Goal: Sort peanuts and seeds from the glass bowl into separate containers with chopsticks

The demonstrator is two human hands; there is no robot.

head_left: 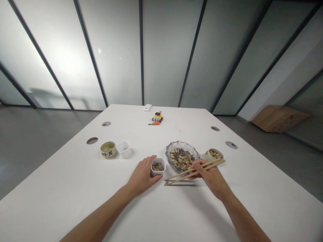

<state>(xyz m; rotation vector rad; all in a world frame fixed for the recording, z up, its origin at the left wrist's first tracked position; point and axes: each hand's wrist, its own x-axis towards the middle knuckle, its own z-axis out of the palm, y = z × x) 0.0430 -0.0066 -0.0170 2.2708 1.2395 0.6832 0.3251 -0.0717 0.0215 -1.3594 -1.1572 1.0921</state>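
Note:
My left hand [144, 175] is closed around the left side of a small white square cup [158, 172], which stands on the table with striped sunflower seeds [157, 166] inside. My right hand [205, 174] grips a pair of wooden chopsticks [188, 173], their tips low over the table just right of the cup. Nothing shows between the tips. Behind the chopsticks stands a scalloped clear glass bowl [169, 150] holding mixed sunflower seeds and pale nuts. To its right, a small ceramic bowl [209, 156] contains round pale nuts [215, 154], partly behind the chopsticks' upper ends.
Left of centre, an olive ceramic bowl [108, 153] with dark characters stands beside another white square cup [124, 152]. Farther back lie a toy vehicle [157, 117], a toy carrot [155, 124] and a white box-like object [147, 108]. The white table [131, 215] has round grommet holes near both sides.

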